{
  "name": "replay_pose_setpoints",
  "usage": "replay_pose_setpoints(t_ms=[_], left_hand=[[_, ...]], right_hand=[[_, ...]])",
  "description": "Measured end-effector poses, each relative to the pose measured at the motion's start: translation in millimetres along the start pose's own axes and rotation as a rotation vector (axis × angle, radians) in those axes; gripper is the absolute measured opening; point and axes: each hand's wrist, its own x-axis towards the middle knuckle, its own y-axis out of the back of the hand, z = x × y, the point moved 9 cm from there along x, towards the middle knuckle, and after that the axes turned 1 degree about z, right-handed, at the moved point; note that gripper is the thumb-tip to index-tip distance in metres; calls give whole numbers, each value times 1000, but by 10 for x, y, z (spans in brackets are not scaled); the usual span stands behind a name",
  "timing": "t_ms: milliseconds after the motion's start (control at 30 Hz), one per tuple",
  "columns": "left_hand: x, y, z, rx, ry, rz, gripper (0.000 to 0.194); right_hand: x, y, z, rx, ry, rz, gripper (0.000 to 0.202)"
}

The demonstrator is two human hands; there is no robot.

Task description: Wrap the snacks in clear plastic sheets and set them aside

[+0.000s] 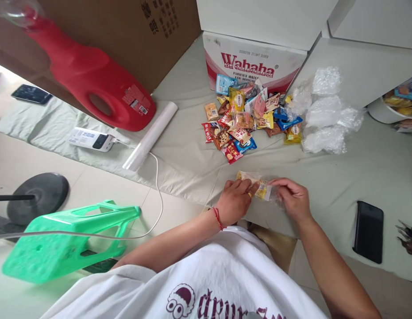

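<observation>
Near the front edge of the cloth-covered table lies a yellow-and-white snack packet (263, 189), wrapped in clear plastic film. My left hand (235, 201), with a red string on its wrist, rests over the packet's left part, fingers curled onto it. At the other end, my right hand (294, 198) pinches the loose clear plastic (275, 196) between thumb and fingers. Part of the packet is hidden under the left fingers. Beyond both hands is a pile of small wrapped snacks (239, 126) in red, blue, yellow and brown.
A Wahaha carton (255, 62) stands behind the pile, with crumpled clear plastic bundles (325, 115) to its right. A black phone (368, 231) lies at right. Leftward are a plastic roll (151, 135), red jug (102, 84), power bank (91, 139) with cable, and green stool (59, 239).
</observation>
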Motion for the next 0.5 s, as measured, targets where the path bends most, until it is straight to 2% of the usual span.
replay_pose_setpoints(t_ms=[67,100,133,200,267,367,433,500], left_hand=[[-11,-25,27,80,-16,-1,50],[-13,-30,40,101,-24,2,49],[-13,-33,50,114,-31,5,49],[-11,-37,60,127,-40,11,49],[-8,-42,59,139,-43,20,48],[-13,-50,63,157,-47,28,47],[-21,-52,80,163,-52,22,46],[-26,-51,106,163,-55,4,47]], right_hand=[[1,265,39,-245,-15,232,40],[3,314,51,-378,-21,262,45],[10,307,73,-496,-29,232,50],[-4,203,140,-663,-44,78,54],[-73,109,156,-724,-27,-61,50],[-169,154,41,-665,-17,-82,39],[-179,211,-14,-566,-109,-68,34],[-142,163,-61,-469,-226,-82,30]])
